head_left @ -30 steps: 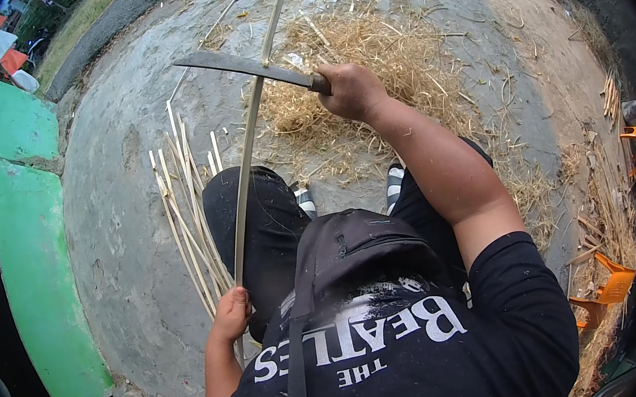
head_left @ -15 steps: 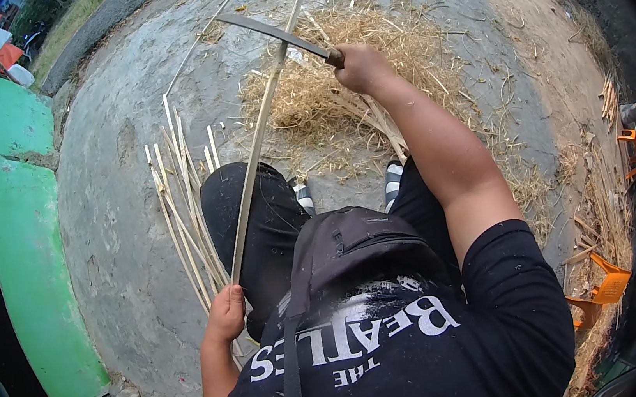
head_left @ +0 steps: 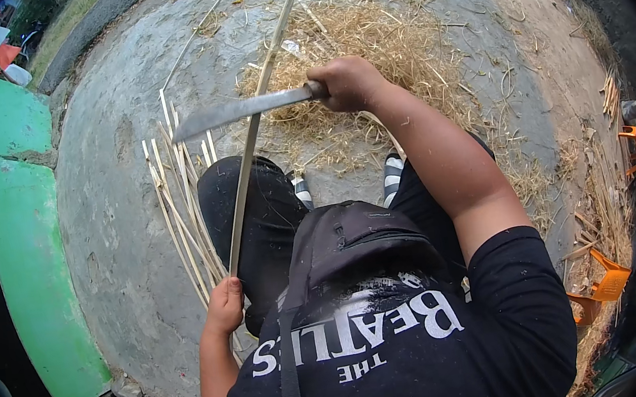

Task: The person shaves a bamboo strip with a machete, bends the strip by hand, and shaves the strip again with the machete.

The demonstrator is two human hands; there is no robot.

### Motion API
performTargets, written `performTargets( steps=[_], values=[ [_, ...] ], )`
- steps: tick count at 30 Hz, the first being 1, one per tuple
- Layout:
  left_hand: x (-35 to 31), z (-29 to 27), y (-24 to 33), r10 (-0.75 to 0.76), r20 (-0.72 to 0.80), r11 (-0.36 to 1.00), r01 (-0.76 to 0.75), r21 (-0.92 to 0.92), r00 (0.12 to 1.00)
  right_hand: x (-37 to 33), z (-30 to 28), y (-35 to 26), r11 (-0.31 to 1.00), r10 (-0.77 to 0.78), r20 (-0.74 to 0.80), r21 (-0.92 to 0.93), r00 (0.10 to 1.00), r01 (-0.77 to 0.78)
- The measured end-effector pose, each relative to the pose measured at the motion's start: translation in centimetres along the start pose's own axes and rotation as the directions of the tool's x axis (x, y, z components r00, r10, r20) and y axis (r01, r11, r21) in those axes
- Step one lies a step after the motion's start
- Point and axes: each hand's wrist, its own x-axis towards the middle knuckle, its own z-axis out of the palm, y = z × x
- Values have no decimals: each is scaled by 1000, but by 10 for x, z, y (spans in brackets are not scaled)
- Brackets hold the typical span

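My left hand point(head_left: 226, 305) is closed round the lower end of a long, pale bamboo strip point(head_left: 241, 199). The strip slants up and away past my left knee, and its far end runs off the top of the picture. In my right hand point(head_left: 352, 83), fingers wrapped round the handle, is a machete point(head_left: 207, 120). Its broad grey blade points left and crosses the strip partway along. Whether the edge bites into the strip cannot be made out.
Several thin bamboo strips point(head_left: 171, 215) lie beside my left leg. A heap of curly shavings point(head_left: 395, 52) covers the concrete ahead of my feet. At left stands a green wall point(head_left: 32, 270); orange plastic chair parts point(head_left: 609, 275) and more bamboo pieces are at right.
The machete has come nearer to me along the strip, and its blade now points more squarely left. The strip's far end has moved up out of the picture. My left hand has hardly moved.
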Motion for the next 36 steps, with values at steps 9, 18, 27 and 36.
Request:
performTargets(
  steps=[9,18,27,36],
  values=[
    [-3,-7,15,-159,100,970,174,-169,982,3,4,32,909,286,-61,331,956,-251],
    [6,0,36,134,-112,920,-82,382,985,-12,-17,-31,187,86,215,956,973,-228],
    [1,-2,70,164,-117,851,-80,519,979,-32,-41,-38,55,164,163,983,973,-174],
    [-6,-68,161,777,-277,614,-584,531,565,-72,-45,-44,82,306,154,979,940,-187]
  ],
)
